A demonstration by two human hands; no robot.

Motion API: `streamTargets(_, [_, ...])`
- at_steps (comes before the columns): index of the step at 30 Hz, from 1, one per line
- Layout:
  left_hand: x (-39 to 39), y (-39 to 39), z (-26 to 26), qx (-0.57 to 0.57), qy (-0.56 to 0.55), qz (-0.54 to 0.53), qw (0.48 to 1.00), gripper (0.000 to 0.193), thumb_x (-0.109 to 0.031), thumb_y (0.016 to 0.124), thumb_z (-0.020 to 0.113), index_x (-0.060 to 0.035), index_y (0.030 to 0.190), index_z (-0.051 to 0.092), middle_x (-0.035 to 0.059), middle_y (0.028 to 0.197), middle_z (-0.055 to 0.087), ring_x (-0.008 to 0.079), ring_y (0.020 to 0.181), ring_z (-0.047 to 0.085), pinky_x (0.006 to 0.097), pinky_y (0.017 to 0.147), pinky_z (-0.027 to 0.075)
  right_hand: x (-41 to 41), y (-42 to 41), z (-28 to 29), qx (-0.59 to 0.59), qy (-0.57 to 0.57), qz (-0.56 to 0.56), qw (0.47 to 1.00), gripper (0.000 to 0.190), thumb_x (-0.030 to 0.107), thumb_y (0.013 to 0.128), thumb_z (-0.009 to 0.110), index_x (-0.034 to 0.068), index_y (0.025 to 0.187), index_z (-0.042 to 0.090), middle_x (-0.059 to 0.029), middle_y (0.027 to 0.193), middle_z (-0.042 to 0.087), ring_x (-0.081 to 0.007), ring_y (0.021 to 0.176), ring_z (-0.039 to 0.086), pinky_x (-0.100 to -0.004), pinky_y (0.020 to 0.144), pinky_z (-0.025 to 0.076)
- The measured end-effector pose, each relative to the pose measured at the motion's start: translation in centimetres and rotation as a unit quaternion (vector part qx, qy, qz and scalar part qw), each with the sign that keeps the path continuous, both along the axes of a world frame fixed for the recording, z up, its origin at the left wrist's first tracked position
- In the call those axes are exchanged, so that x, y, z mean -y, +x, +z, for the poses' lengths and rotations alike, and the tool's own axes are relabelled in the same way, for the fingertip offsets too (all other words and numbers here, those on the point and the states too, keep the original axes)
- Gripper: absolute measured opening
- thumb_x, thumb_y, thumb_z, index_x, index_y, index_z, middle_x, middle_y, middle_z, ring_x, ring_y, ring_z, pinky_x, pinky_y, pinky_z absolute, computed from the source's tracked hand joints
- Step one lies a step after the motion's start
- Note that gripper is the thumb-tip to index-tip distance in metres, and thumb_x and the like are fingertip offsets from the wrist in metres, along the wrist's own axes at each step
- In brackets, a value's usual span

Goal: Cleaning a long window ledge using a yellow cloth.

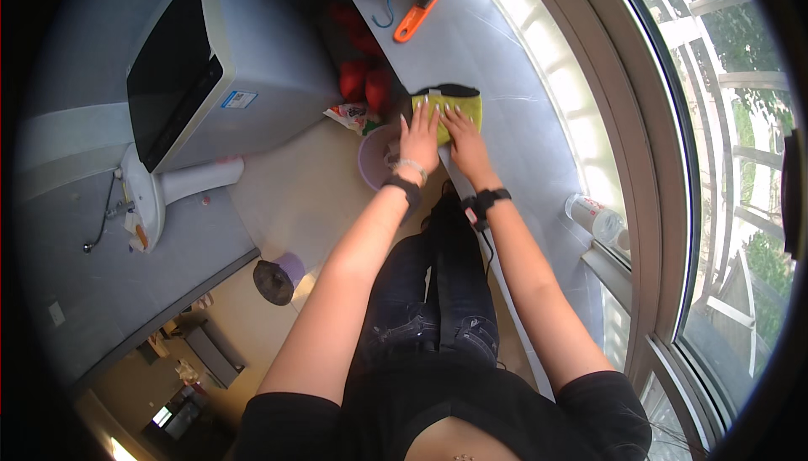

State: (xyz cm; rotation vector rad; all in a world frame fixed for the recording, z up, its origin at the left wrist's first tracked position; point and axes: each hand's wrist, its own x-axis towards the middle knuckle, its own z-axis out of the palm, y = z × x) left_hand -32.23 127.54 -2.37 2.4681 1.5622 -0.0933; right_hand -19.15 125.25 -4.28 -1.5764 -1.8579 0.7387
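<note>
A folded yellow-green cloth (pixel 449 121) with a dark band along its far edge lies on the grey window ledge (pixel 505 139). Its near left corner reaches the ledge's inner edge. My left hand (pixel 419 144) rests with its fingers on the left part of the cloth. On the right part, my right hand (pixel 467 145) presses down with extended fingers. Both palms face down, and neither hand is closed around anything. The cloth's underside and part of its near edge are hidden by my hands.
An orange-handled scraper-like tool (pixel 413 24) and a blue hanger (pixel 390 3) lie farther along the ledge. A plastic bottle (pixel 596 216) lies by the window. Below stands a purple bin (pixel 372 158). A washing machine (pixel 265 63) and a pedestal sink (pixel 151 196) are leftward.
</note>
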Motion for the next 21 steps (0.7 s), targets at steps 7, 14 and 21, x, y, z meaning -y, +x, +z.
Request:
streamTargets(7, [13.6,5.0,-1.1,-0.071,0.005,-0.09,0.993,0.055,-0.018,0.081,0.047,-0.0024,0.133,0.036,0.0183,0.145,0.022,0.0313,0.135,0.018,0.0456,0.106,0.022,14.2,4.8,2.7,-0.003,-0.128,-0.026,0.991,0.061,-0.012,0.068,0.044,0.005,0.127,0.045,-0.0131,0.135,0.04,-0.0341,0.128,0.031,-0.0439,0.107,0.024])
streamTargets(14, [12.0,8.6,-0.7,-0.009,-0.029,-0.136,0.99,0.052,-0.023,0.083,0.045,-0.0041,0.131,0.04,0.0148,0.144,0.026,0.0294,0.135,0.018,0.051,0.105,0.02,14.5,7.4,2.8,-0.002,-0.116,-0.089,0.989,0.061,-0.014,0.068,0.038,0.004,0.126,0.045,-0.0166,0.136,0.038,-0.0342,0.13,0.028,-0.0431,0.108,0.021])
streamTargets(21, [-2.2,3.8,-2.6,0.06,0.039,-0.03,0.997,0.051,-0.015,0.081,0.046,-0.0052,0.131,0.04,0.0129,0.143,0.029,0.0227,0.134,0.024,0.0543,0.103,0.022,-1.5,4.0,-0.1,-0.021,-0.039,-0.035,0.998,0.059,-0.012,0.068,0.039,0.005,0.124,0.047,-0.0175,0.136,0.039,-0.0361,0.13,0.028,-0.0424,0.107,0.023])
